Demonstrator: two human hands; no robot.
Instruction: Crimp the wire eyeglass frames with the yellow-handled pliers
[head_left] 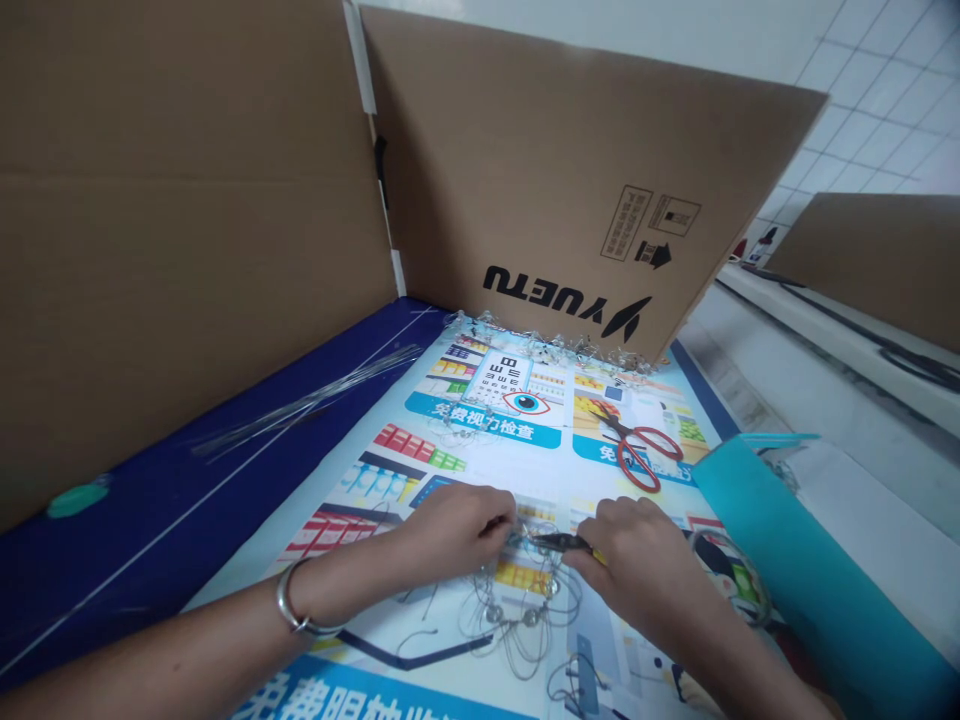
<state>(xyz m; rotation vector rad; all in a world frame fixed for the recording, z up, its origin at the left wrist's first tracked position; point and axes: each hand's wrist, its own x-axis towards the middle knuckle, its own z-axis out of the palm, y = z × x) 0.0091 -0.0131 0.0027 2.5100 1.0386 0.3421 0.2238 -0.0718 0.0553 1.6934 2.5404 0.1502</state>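
Observation:
My right hand [637, 550] is closed round a pair of pliers [559, 542] with dark jaws and a bit of yellow handle showing. The jaws point left and meet a piece of wirework at my left hand. My left hand [469, 525], a silver bangle on its wrist, pinches the top of that wirework between thumb and finger. Below both hands hangs the rest of the wire ring with clear beads [530, 617], its thin loops spread on the printed sheet [525, 465]. Exactly where the jaws grip is too small to tell.
Red-handled scissors [637, 455] lie beyond my right hand. A teal box [817, 560] stands at the right. Beaded wire pieces [555, 348] line the foot of the cardboard panel [570, 180]. A bundle of straight wires [315, 400] rests on the blue surface at left.

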